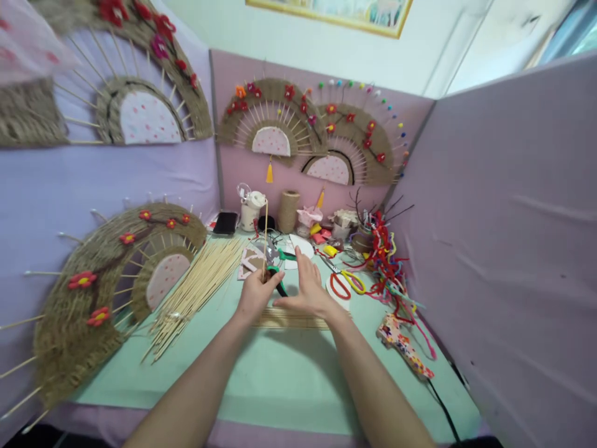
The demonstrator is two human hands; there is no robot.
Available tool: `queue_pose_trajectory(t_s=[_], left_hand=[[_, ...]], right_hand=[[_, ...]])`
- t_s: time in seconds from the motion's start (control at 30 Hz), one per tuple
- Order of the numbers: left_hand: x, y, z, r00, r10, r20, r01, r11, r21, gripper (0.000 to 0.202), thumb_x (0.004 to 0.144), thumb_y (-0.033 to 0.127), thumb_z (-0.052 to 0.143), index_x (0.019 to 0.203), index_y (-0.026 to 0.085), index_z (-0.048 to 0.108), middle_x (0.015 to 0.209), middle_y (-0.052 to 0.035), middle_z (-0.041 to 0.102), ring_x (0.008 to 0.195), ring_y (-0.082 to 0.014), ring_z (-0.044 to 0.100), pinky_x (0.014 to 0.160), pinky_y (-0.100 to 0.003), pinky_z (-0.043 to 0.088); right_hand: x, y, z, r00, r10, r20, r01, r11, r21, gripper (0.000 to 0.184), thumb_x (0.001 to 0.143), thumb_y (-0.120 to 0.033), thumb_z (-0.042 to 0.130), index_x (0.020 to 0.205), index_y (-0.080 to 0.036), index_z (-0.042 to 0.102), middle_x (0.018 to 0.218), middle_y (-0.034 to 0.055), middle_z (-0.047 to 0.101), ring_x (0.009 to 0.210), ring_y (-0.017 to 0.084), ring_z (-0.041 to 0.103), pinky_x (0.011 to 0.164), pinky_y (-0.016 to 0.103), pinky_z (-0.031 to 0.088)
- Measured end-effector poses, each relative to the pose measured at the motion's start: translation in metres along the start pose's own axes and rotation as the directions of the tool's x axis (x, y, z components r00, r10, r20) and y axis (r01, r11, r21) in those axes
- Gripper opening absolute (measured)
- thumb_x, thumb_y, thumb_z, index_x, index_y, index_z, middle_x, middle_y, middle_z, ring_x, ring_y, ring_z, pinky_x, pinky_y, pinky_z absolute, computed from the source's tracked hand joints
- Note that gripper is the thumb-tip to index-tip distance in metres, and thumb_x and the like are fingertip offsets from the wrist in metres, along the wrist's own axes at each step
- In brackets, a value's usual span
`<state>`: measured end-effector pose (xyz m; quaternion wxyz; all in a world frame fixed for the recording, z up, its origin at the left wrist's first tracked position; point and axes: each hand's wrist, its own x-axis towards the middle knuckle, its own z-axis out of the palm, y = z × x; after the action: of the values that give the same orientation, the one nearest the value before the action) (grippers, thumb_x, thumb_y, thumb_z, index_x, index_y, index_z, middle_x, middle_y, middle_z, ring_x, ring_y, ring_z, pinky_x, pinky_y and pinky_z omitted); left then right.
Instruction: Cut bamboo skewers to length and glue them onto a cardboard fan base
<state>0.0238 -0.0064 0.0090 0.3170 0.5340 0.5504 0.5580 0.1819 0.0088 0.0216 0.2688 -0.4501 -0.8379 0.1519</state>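
Observation:
In my left hand point(255, 295) an upright thin bamboo stick point(266, 230) is pinched between thumb and fingers. My right hand point(308, 286) is open, its thumb apart from its raised fingers. Just beyond and between the hands are pliers point(271, 254) with green and black handles, partly hidden; whether a hand touches them I cannot tell. Below the hands, a row of bamboo sticks point(293, 319) lies sideways on the green tabletop.
A large pile of bamboo sticks point(200, 292) lies at the left. Scissors point(344, 283), coloured pipe cleaners point(387, 261) and a flower-patterned glue gun point(405, 345) lie at the right. Behind stands a twine spool point(288, 211). A woven fan point(79, 305) leans at the left.

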Motion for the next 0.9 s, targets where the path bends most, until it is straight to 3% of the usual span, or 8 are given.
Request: queue_pose_trajectory(t_s=[0.13,0.27,0.33,0.4,0.47,0.53,0.67,0.9], left_hand=[[-0.003,0.0,0.004,0.995,0.044,0.088,-0.047,0.999,0.028,0.036,0.072,0.049,0.065,0.066,0.015,0.055,0.057,0.0048,0.045,0.055,-0.0101,0.04,0.053,-0.022,0.031],[-0.008,0.004,0.007,0.989,0.089,0.118,-0.102,0.989,0.111,0.036,0.072,0.047,0.066,0.06,0.017,0.049,0.054,0.0056,0.043,0.054,-0.01,0.039,0.051,-0.022,0.029],[-0.01,0.007,0.005,0.983,0.126,0.132,-0.142,0.983,0.113,0.031,0.074,0.046,0.065,0.068,0.017,0.055,0.057,0.005,0.047,0.055,-0.0105,0.041,0.052,-0.022,0.032],[-0.011,0.01,0.001,0.976,0.176,0.126,-0.187,0.979,0.076,0.03,0.081,0.046,0.059,0.089,0.017,0.061,0.062,0.0036,0.052,0.057,-0.0115,0.045,0.055,-0.023,0.036],[-0.011,0.012,-0.004,0.97,0.229,0.083,-0.232,0.972,0.035,0.036,0.089,0.046,0.047,0.109,0.018,0.058,0.066,0.0019,0.057,0.06,-0.0125,0.05,0.059,-0.024,0.04],[-0.009,0.012,-0.01,0.963,0.269,0.026,-0.27,0.962,0.043,0.037,0.094,0.044,0.037,0.113,0.019,0.056,0.068,0.0007,0.058,0.063,-0.0133,0.053,0.063,-0.025,0.042],[0.001,0.009,-0.021,0.949,0.309,-0.061,-0.299,0.944,0.137,0.033,0.093,0.041,0.04,0.103,0.019,0.063,0.071,-0.0006,0.06,0.07,-0.0152,0.057,0.07,-0.027,0.045],[0.014,0.002,-0.032,0.931,0.356,-0.081,-0.335,0.921,0.199,0.029,0.089,0.033,0.048,0.102,0.017,0.069,0.103,-0.0086,0.069,0.098,-0.0203,0.062,0.087,-0.031,0.045]], right_hand=[[-0.003,0.001,0.013,0.991,0.041,-0.126,-0.04,0.999,0.006,0.126,0.062,-0.049,0.073,0.149,-0.024,-0.015,0.15,0.0167,0.023,0.141,0.034,0.019,0.111,0.06,0.011],[-0.007,-0.001,0.02,0.962,0.057,-0.266,-0.054,0.998,0.017,0.118,0.062,-0.039,0.072,0.151,-0.019,-0.002,0.135,0.017,0.038,0.131,0.035,0.033,0.11,0.059,0.017],[-0.008,-0.002,0.019,0.949,0.078,-0.305,-0.061,0.996,0.066,0.111,0.062,-0.037,0.07,0.15,-0.016,0.007,0.13,0.0171,0.041,0.127,0.035,0.036,0.109,0.057,0.022],[-0.006,0.0,0.017,0.931,0.15,-0.333,-0.101,0.982,0.161,0.105,0.063,-0.039,0.068,0.149,-0.013,0.014,0.128,0.0178,0.041,0.125,0.035,0.037,0.108,0.055,0.025],[-0.005,0.004,0.013,0.911,0.265,-0.315,-0.168,0.938,0.304,0.1,0.064,-0.041,0.066,0.147,-0.01,0.019,0.13,0.0191,0.04,0.126,0.034,0.037,0.108,0.051,0.028],[-0.004,0.012,0.01,0.901,0.353,-0.25,-0.209,0.862,0.463,0.094,0.067,-0.044,0.063,0.145,-0.01,0.024,0.134,0.0191,0.039,0.129,0.033,0.036,0.109,0.048,0.028],[-0.007,0.027,0.003,0.949,0.283,-0.139,-0.129,0.75,0.649,0.08,0.074,-0.045,0.059,0.143,-0.02,0.029,0.142,0.012,0.039,0.133,0.027,0.036,0.112,0.045,0.026],[-0.025,0.011,-0.007,0.99,0.14,0.017,-0.129,0.848,0.513,0.084,0.069,-0.036,0.066,0.144,-0.022,0.031,0.144,0.0111,0.038,0.135,0.027,0.034,0.114,0.044,0.024]])
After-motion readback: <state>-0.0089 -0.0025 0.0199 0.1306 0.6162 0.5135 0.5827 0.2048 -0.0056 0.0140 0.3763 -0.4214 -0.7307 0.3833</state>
